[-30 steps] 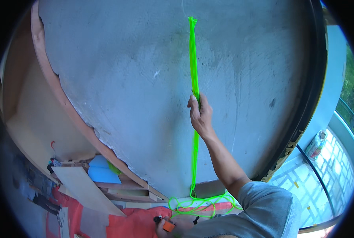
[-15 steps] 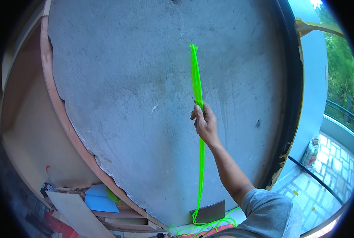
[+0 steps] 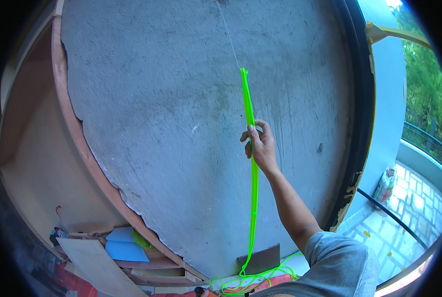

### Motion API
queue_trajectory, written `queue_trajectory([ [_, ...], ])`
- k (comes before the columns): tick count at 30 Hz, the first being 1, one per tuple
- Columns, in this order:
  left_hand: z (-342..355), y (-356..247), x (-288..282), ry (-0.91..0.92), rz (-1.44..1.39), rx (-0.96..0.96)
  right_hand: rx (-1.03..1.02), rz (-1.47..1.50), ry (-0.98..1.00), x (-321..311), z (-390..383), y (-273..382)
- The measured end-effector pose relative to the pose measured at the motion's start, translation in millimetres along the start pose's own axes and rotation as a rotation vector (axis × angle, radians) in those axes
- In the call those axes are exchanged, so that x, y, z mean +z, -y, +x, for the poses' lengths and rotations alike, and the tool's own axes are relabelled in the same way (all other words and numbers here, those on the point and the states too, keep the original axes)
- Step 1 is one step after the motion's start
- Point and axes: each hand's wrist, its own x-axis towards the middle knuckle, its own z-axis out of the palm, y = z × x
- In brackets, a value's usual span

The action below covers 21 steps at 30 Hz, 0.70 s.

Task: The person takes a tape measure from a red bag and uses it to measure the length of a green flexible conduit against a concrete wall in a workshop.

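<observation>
A long bundle of bright green cord (image 3: 254, 198) hangs down in front of a grey wall, and a thin pale line runs up from its top end. My right hand (image 3: 261, 146) is loosely closed around the bundle, about midway along, with the thumb against it and the other fingers curled and partly apart. Below the hand, the green strands drop to a knot-like gather near the floor. At the bottom edge, only a little of my left hand (image 3: 204, 293) shows, beside a black and orange object (image 3: 199, 289) whose kind I cannot make out.
Loose green cord (image 3: 275, 272) lies in loops below, by a dark flat panel (image 3: 260, 259) leaning on the wall. Wooden shelving (image 3: 82, 143) with boards and blue sheets (image 3: 126, 247) stands left. A dark frame (image 3: 362, 114) borders the right, with a tiled balcony (image 3: 409, 198) beyond.
The bundle's top end has come lower on the wall, and the thin line above it shows more clearly. My right hand's fingers have loosened somewhat. The black and orange object has risen further into view.
</observation>
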Motion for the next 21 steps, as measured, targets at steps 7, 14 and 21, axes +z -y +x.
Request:
queue_trajectory([
  [7,-11.9,-16.2,10.4,0.061,0.106,0.04,0.071,0.148,0.032,-37.8,-6.6,-12.0],
  [14,-22.6,-73.5,56.1,0.203,0.259,0.135,0.272,0.23,0.22,-75.1,-13.8,23.0],
  [21,-9.7,-75.6,101.9,0.377,0.306,0.111,0.501,0.28,0.306,-127.0,-124.8,-33.6],
])
